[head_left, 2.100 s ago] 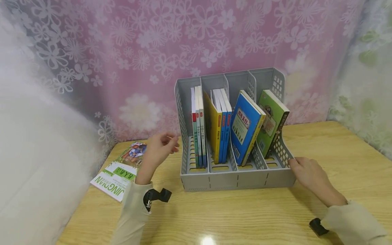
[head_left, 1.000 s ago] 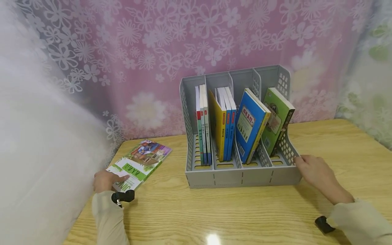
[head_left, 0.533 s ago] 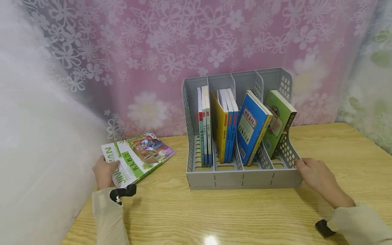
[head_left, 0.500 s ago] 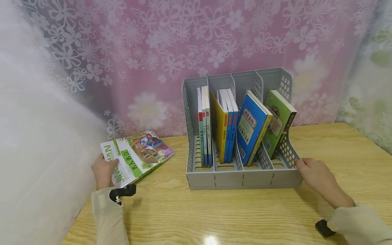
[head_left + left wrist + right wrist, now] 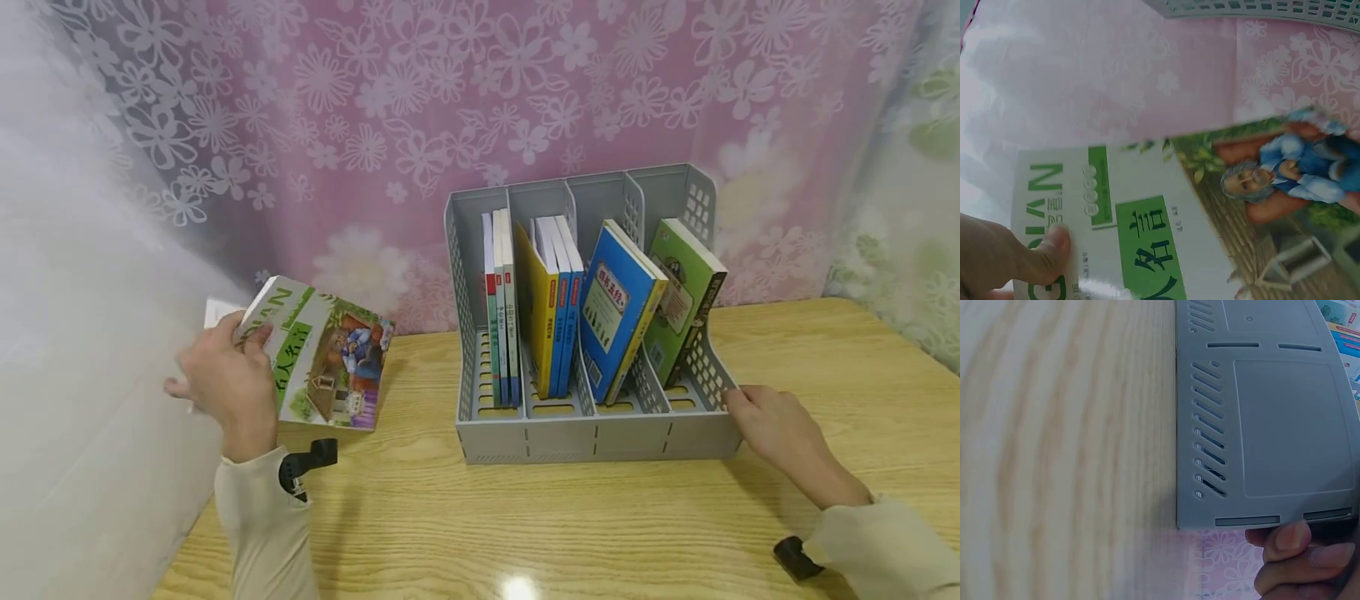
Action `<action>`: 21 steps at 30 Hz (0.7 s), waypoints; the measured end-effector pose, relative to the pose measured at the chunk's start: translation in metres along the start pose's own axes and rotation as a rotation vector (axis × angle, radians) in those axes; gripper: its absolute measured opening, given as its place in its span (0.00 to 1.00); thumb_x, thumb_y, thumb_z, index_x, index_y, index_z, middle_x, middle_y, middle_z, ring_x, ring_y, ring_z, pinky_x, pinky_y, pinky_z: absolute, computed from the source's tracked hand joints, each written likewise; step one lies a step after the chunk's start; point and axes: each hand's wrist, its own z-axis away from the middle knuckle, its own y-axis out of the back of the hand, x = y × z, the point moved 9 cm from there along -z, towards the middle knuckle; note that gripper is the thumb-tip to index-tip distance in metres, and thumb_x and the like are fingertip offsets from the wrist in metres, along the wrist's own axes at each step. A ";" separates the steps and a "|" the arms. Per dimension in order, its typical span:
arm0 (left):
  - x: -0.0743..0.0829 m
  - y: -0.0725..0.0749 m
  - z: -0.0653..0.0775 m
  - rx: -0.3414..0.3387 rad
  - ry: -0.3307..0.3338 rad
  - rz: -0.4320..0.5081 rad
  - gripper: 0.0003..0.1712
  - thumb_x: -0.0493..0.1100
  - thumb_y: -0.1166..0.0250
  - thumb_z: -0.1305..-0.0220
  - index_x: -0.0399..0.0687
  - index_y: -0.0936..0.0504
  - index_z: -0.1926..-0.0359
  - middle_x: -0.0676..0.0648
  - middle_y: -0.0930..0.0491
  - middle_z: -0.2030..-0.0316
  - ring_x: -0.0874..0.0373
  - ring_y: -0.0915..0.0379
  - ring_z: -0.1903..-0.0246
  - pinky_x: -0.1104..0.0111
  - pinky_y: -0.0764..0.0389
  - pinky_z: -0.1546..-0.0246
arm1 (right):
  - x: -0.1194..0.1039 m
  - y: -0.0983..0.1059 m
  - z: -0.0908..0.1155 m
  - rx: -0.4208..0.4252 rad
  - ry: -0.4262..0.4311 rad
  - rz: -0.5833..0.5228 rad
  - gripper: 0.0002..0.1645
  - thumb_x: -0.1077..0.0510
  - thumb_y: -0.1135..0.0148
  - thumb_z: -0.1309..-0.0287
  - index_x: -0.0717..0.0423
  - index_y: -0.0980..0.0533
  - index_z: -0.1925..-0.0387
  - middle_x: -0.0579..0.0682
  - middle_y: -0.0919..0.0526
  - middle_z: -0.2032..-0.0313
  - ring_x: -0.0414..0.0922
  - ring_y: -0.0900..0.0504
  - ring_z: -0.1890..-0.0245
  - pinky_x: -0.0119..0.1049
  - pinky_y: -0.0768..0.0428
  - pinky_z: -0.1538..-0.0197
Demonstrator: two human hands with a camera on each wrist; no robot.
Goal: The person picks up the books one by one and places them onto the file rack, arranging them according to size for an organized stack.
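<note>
My left hand (image 5: 232, 379) pinches a paperback book (image 5: 330, 358) by its spine-end edge, thumb on the white-and-green cover. The book is lifted and tilted, its picture of a seated figure toward the right. In the left wrist view the thumb (image 5: 1054, 247) presses the cover near the large green letters. My right hand (image 5: 780, 442) grips the front right corner of a grey file rack (image 5: 600, 439). In the right wrist view its curled fingers (image 5: 1291, 540) lie at the rack's end (image 5: 1297, 425).
The rack's compartments hold thin white-spined books (image 5: 504, 308), yellow and blue books (image 5: 555, 317), a blue book (image 5: 615, 308) and a green book (image 5: 678, 300). A pale sheet edge (image 5: 221, 310) shows behind the held book. Floral curtain (image 5: 360, 125) hangs behind the wooden table (image 5: 450, 525).
My left hand reached leftward to the flat book, took hold of it, then raised and turned it so its picture end swings down to the right. The right hand stays on the rack.
</note>
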 end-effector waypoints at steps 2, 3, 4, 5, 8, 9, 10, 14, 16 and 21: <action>0.007 0.009 0.003 0.026 0.003 0.004 0.19 0.46 0.31 0.43 0.52 0.16 0.48 0.39 0.24 0.44 0.33 0.33 0.44 0.36 0.53 0.39 | 0.000 -0.001 0.000 -0.001 -0.002 -0.002 0.29 0.50 0.71 0.29 0.55 0.30 0.79 0.51 0.29 0.80 0.48 0.32 0.78 0.38 0.37 0.78; 0.009 0.011 0.004 0.018 0.007 0.000 0.20 0.46 0.31 0.43 0.53 0.16 0.47 0.39 0.28 0.42 0.34 0.35 0.43 0.36 0.53 0.40 | -0.001 -0.001 0.000 -0.001 -0.002 -0.002 0.29 0.50 0.71 0.29 0.55 0.31 0.80 0.51 0.30 0.81 0.47 0.33 0.79 0.38 0.38 0.78; 0.011 0.012 0.005 -0.001 0.008 -0.014 0.22 0.47 0.31 0.42 0.52 0.17 0.46 0.40 0.31 0.39 0.33 0.35 0.43 0.37 0.50 0.42 | -0.001 -0.001 0.001 0.001 0.002 -0.002 0.28 0.50 0.71 0.29 0.54 0.31 0.80 0.50 0.30 0.81 0.47 0.33 0.79 0.37 0.38 0.78; 0.013 0.011 0.006 -0.030 0.003 -0.032 0.22 0.48 0.32 0.41 0.52 0.18 0.45 0.39 0.33 0.38 0.31 0.34 0.44 0.38 0.46 0.45 | -0.001 -0.001 0.001 -0.001 0.003 -0.002 0.28 0.50 0.71 0.29 0.54 0.32 0.81 0.50 0.31 0.82 0.46 0.34 0.80 0.37 0.38 0.78; 0.019 0.004 0.007 -0.152 -0.055 -0.126 0.27 0.49 0.34 0.38 0.49 0.24 0.39 0.35 0.35 0.35 0.27 0.33 0.47 0.39 0.42 0.51 | -0.002 -0.001 0.001 -0.001 0.005 -0.003 0.28 0.50 0.71 0.29 0.54 0.33 0.81 0.50 0.32 0.82 0.46 0.34 0.80 0.37 0.38 0.78; 0.023 0.001 0.008 -0.188 -0.099 -0.156 0.28 0.48 0.33 0.39 0.48 0.27 0.38 0.32 0.34 0.37 0.26 0.32 0.49 0.38 0.41 0.52 | -0.001 0.000 0.001 -0.001 0.005 -0.004 0.28 0.50 0.71 0.29 0.54 0.33 0.81 0.50 0.31 0.82 0.46 0.34 0.80 0.37 0.38 0.78; 0.027 -0.001 0.009 -0.225 -0.150 -0.181 0.32 0.45 0.32 0.40 0.48 0.30 0.36 0.30 0.32 0.39 0.26 0.31 0.50 0.38 0.40 0.52 | -0.001 0.000 0.001 -0.001 0.006 -0.005 0.28 0.50 0.71 0.29 0.54 0.33 0.81 0.50 0.31 0.82 0.46 0.34 0.80 0.37 0.38 0.77; 0.039 -0.006 0.013 -0.327 -0.305 -0.189 0.49 0.30 0.29 0.52 0.46 0.42 0.31 0.24 0.24 0.53 0.27 0.27 0.59 0.39 0.31 0.57 | 0.000 -0.001 0.001 -0.002 0.008 -0.011 0.28 0.50 0.71 0.29 0.54 0.31 0.80 0.50 0.29 0.81 0.46 0.33 0.80 0.37 0.37 0.77; 0.041 -0.002 0.013 -0.320 -0.314 -0.157 0.48 0.28 0.27 0.57 0.43 0.37 0.34 0.25 0.21 0.58 0.30 0.25 0.63 0.43 0.28 0.61 | 0.000 -0.001 0.001 -0.004 0.011 -0.013 0.29 0.50 0.71 0.29 0.54 0.31 0.80 0.50 0.28 0.81 0.46 0.33 0.80 0.37 0.36 0.77; 0.030 -0.009 0.008 -0.206 -0.263 0.072 0.19 0.43 0.22 0.55 0.34 0.17 0.65 0.33 0.16 0.70 0.59 0.22 0.79 0.72 0.28 0.78 | 0.000 0.001 0.000 0.005 0.016 -0.006 0.30 0.51 0.70 0.29 0.59 0.26 0.76 0.56 0.24 0.78 0.50 0.27 0.77 0.39 0.34 0.76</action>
